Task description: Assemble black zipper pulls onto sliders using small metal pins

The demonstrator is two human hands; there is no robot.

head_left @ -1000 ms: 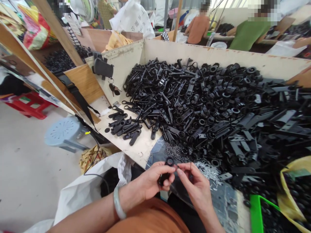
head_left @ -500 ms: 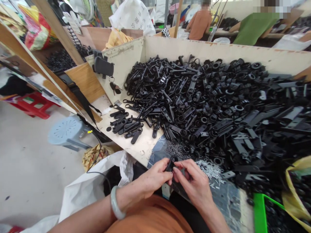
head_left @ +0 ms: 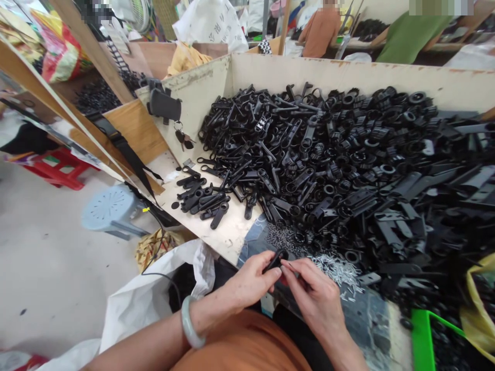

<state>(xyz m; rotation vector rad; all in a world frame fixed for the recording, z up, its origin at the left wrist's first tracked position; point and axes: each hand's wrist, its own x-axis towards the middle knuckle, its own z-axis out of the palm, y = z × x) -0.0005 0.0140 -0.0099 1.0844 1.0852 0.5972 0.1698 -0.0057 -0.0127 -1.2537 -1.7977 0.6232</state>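
My left hand is closed around a black plastic part with a ring-shaped end, held above the front edge of the bench. My right hand is close beside that end, thumb and forefinger pinched together. Whatever is between those fingertips is too small to make out. Just beyond the hands lie a patch of tiny dark pieces and a scatter of small silver pins, on blue-grey cloth. Behind them rises a large heap of black plastic parts, levers and toothed rings among them.
Several black levers lie apart on the bench at left. Wooden walls border the heap. A green bin and yellow bag stand at right; a white sack and blue stool at left. Other people sit farther back.
The right fingertips have drawn slightly away from the black part, to the right. The left hand keeps its hold. The whole view has shifted a little.
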